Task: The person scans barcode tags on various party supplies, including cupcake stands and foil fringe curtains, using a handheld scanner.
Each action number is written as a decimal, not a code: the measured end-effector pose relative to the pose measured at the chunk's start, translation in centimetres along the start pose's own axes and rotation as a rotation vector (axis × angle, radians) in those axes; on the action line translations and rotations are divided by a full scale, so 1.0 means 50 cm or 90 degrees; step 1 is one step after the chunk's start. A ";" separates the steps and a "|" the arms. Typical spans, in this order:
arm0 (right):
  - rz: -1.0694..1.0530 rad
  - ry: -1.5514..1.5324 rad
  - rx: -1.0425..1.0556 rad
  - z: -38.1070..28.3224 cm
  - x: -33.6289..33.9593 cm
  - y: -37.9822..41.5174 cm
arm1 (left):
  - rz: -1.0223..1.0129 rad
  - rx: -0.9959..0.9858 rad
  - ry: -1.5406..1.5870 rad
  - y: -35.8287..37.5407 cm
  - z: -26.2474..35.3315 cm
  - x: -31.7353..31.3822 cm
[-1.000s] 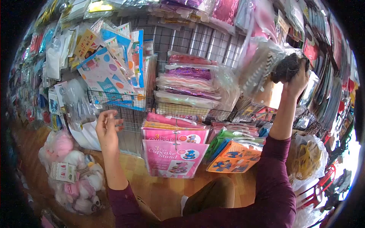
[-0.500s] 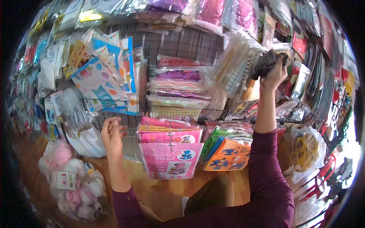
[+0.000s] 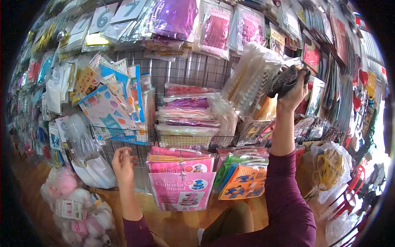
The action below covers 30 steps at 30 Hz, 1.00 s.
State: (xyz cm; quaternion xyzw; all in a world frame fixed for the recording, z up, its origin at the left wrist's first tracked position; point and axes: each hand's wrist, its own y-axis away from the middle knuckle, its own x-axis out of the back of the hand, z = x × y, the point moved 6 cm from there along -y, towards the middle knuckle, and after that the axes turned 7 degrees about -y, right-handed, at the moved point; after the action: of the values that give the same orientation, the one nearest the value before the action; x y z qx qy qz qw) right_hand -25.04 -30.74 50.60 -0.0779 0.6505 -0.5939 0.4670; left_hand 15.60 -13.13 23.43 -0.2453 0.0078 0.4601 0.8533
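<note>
My right hand is raised at the right, its fingers wrapped round a dark grey bundled cloth. The cloth is in front of a hanging bunch of clear plastic packets. Lower at the left, my left hand is held up with loosely bent fingers apart and nothing in it. Just right of that hand, pink cupcake stand packages hang in front of the rack. Above and left of it, party bags with coloured dots stand in a wire basket.
A wire grid backs the shelves. Stacked packets fill the middle basket. Orange packages hang below. A plastic bag of soft pink and white items is at the lower left, and a bag with yellow contents at the right.
The view has tilted up, so the racks appear lower and more of the top packets show. My right hand still grips the dark cloth; my left hand remains empty.
</note>
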 end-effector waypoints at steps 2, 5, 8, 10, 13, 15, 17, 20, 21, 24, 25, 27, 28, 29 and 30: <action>-0.036 0.009 0.002 -0.009 -0.030 0.005 | 0.001 0.002 0.003 -0.001 0.001 -0.003; -0.085 0.065 -0.012 0.004 -0.072 0.025 | 0.005 0.018 0.019 0.001 -0.002 -0.003; -0.073 0.028 -0.017 0.015 -0.134 0.081 | -0.011 -0.006 0.024 -0.004 -0.005 -0.003; -0.037 0.023 -0.049 0.062 -0.135 0.102 | -0.009 -0.006 0.048 -0.002 0.002 0.000; -0.034 0.056 -0.084 0.117 -0.166 0.158 | 0.008 -0.007 0.058 -0.002 0.008 0.019; -0.067 0.121 -0.085 0.154 -0.173 0.199 | 0.021 -0.009 0.058 -0.009 0.000 0.034; -0.081 0.228 -0.082 0.192 -0.174 0.234 | 0.036 -0.009 0.058 -0.010 -0.001 0.050; -0.114 0.310 -0.062 0.241 -0.178 0.287 | 0.054 -0.002 0.065 -0.008 0.006 0.065; -0.136 0.382 -0.052 0.265 -0.169 0.296 | 0.050 0.001 0.064 -0.007 0.008 0.070; -0.140 0.417 -0.019 0.301 -0.161 0.305 | 0.067 0.008 0.062 -0.010 0.002 0.080; -0.139 0.415 -0.023 0.308 -0.162 0.303 | 0.079 0.010 0.065 -0.011 -0.003 0.083; -0.166 0.498 -0.011 0.319 -0.164 0.293 | 0.077 0.011 0.064 -0.013 -0.010 0.081; -0.164 0.500 -0.012 0.327 -0.162 0.288 | 0.074 0.011 0.066 -0.015 -0.013 0.079; -0.154 0.474 -0.007 0.335 -0.159 0.281 | 0.072 0.012 0.066 -0.017 -0.018 0.076; -0.144 0.448 -0.001 0.345 -0.155 0.274 | 0.067 0.012 0.065 -0.019 -0.023 0.072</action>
State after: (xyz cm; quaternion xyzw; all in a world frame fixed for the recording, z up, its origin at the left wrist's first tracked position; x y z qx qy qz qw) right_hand -2.47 -33.85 45.47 0.0588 0.7590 -0.6318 0.1461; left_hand 18.67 -11.23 21.93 -0.2593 0.0687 0.4914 0.8286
